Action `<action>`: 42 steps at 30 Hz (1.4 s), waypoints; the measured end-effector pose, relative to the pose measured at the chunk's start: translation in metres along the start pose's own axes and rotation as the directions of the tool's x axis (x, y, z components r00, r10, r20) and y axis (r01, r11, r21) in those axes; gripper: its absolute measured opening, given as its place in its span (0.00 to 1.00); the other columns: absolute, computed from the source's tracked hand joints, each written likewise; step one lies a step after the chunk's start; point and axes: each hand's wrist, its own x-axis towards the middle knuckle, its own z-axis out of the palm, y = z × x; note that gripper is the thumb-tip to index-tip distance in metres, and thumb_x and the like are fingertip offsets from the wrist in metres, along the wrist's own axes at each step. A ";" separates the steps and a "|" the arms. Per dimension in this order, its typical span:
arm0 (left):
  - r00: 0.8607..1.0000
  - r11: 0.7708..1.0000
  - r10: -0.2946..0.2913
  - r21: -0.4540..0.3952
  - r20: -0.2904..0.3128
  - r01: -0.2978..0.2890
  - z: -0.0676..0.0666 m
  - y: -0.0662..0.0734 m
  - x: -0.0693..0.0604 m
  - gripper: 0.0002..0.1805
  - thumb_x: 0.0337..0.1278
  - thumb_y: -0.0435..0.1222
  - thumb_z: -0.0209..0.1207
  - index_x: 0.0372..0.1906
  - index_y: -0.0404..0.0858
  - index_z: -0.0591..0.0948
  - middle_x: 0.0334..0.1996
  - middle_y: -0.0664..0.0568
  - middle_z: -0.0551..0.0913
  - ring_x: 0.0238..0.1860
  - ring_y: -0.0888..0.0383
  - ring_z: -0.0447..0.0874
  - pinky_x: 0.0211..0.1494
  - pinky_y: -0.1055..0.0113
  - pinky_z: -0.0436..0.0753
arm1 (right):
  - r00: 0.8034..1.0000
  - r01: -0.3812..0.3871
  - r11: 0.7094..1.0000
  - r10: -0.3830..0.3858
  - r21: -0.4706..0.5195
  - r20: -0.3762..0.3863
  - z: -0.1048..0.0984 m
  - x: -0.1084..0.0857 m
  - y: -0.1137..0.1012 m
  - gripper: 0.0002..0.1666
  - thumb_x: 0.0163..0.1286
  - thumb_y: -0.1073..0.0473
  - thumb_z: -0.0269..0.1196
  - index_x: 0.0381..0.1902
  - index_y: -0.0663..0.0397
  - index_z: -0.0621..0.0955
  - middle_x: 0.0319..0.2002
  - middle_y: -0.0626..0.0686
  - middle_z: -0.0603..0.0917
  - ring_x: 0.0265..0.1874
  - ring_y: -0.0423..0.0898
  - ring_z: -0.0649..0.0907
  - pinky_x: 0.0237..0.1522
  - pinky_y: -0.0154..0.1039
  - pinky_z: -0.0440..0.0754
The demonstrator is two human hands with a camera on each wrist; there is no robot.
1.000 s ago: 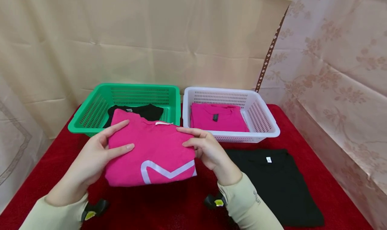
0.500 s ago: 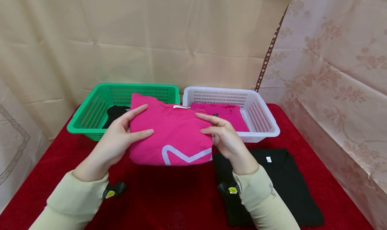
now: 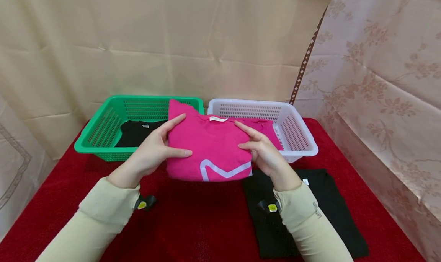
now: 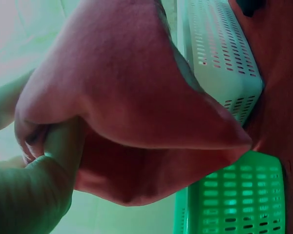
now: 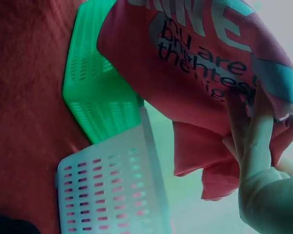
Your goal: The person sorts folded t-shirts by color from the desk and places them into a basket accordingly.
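Note:
A folded pink shirt point(image 3: 210, 143) with a white collar tag and part of a pale outline is held up in front of the two baskets. The left hand point(image 3: 151, 151) grips its left side, thumb on the front. At the right side the right hand point(image 3: 267, 155) pinches it, and in the right wrist view that hand point(image 5: 256, 141) has fingers against the printed underside of the shirt point(image 5: 156, 83). In the left wrist view the left hand point(image 4: 53, 170) reaches under a fold of the cloth point(image 4: 122, 73).
Behind the shirt stand a green basket point(image 3: 113, 153) holding black clothing point(image 3: 136, 134) and a white basket point(image 3: 303, 153) holding pink clothing point(image 3: 267, 128). A folded black shirt point(image 3: 330, 212) lies at the right on the red cloth point(image 3: 193, 227).
Both hands have carried the pink shirt to the right and up, away from the green basket; it now partly covers the pink clothing in the white basket. The grip looks the same.

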 end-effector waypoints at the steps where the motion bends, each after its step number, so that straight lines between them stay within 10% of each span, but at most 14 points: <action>1: 1.000 1.000 0.001 0.006 0.007 -0.001 0.001 0.000 0.002 0.52 0.55 0.27 0.65 0.79 0.54 0.52 0.70 0.46 0.64 0.70 0.45 0.65 0.51 0.62 0.86 | 1.000 -0.010 1.000 0.010 0.010 0.006 -0.002 0.001 0.001 0.40 0.69 0.68 0.51 0.78 0.45 0.59 0.72 0.57 0.62 0.59 0.46 0.74 0.45 0.34 0.86; 20: 0.989 0.993 -0.115 0.048 0.093 0.111 0.005 0.001 0.042 0.63 0.51 0.26 0.67 0.80 0.59 0.38 0.70 0.45 0.59 0.67 0.43 0.66 0.49 0.54 0.87 | 0.991 0.134 0.982 -0.129 0.135 -0.047 -0.036 0.019 0.005 0.40 0.70 0.75 0.43 0.78 0.47 0.57 0.74 0.52 0.58 0.66 0.44 0.67 0.54 0.32 0.82; 34: 1.000 0.998 -0.005 -0.066 0.010 0.005 0.021 0.001 0.077 0.56 0.59 0.27 0.63 0.79 0.62 0.42 0.76 0.55 0.55 0.59 0.46 0.79 0.47 0.57 0.88 | 0.986 0.117 0.984 -0.098 0.132 -0.137 -0.058 0.024 -0.024 0.40 0.72 0.74 0.42 0.78 0.43 0.58 0.78 0.51 0.52 0.70 0.45 0.61 0.53 0.30 0.82; 42: 1.000 0.999 0.027 0.023 -0.008 -0.027 0.029 0.009 0.100 0.53 0.61 0.29 0.63 0.80 0.57 0.44 0.78 0.56 0.52 0.57 0.46 0.81 0.49 0.58 0.87 | 0.983 0.119 0.985 -0.099 0.124 -0.158 -0.073 0.029 -0.039 0.39 0.73 0.74 0.41 0.79 0.42 0.57 0.76 0.51 0.53 0.63 0.41 0.68 0.50 0.28 0.82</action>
